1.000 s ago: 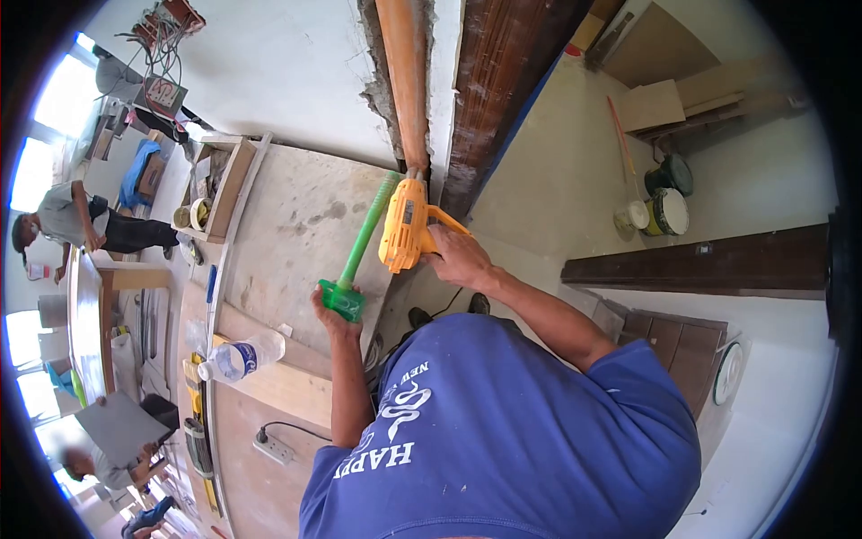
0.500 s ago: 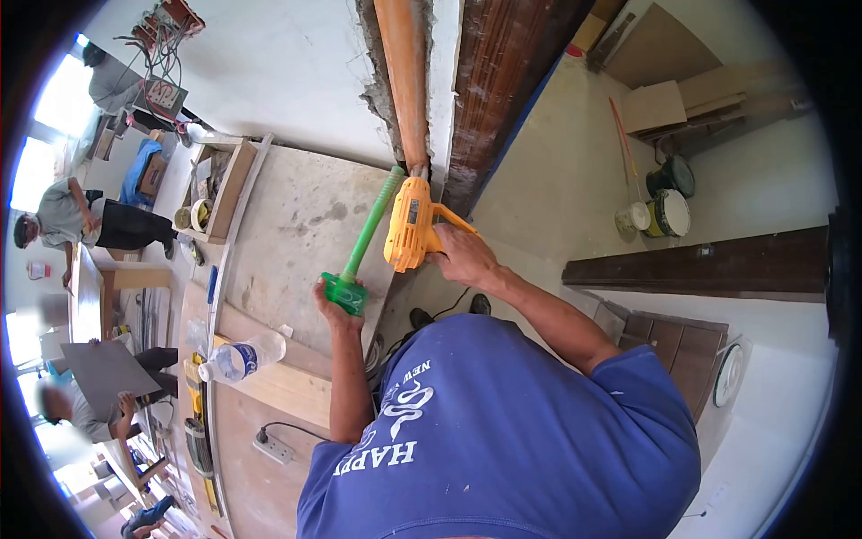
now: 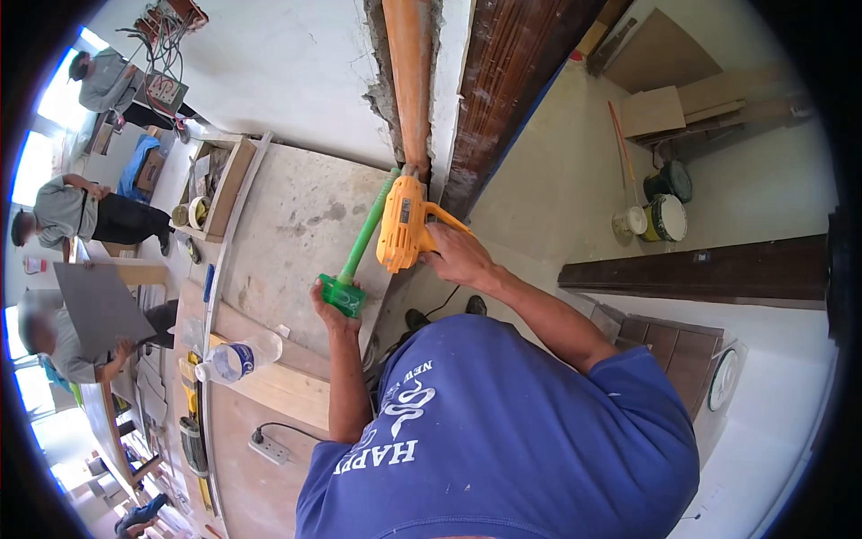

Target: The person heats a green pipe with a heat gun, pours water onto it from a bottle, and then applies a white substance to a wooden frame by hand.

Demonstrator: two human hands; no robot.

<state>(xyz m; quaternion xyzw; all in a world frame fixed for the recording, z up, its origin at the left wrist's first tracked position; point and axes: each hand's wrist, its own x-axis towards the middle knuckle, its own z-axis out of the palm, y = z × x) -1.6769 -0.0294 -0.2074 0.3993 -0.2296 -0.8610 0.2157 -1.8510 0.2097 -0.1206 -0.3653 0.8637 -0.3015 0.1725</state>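
My left hand [image 3: 338, 307] is closed around a green plastic piece [image 3: 342, 294], from which a ribbed green tube [image 3: 367, 229] runs up to the foot of the wall. Beside that tube, my right hand [image 3: 459, 256] grips the handle of a yellow-orange power tool [image 3: 402, 225]. Its nozzle end meets the lower end of an orange pipe [image 3: 409, 81] set in a chipped wall channel. The tube's far end lies close to the nozzle; whether they touch I cannot tell.
A plastic bottle [image 3: 235, 359], a power strip [image 3: 270, 446] and a yellow level [image 3: 190, 386] lie on boards at left. A wooden box [image 3: 236, 184] stands beyond. Several people are further left, one holding a dark panel [image 3: 101, 305]. Buckets [image 3: 666, 218] stand at right.
The power tool has shifted slightly left with my right hand. At far left, the person with the panel has moved up in view, and another person shows more fully at top left.
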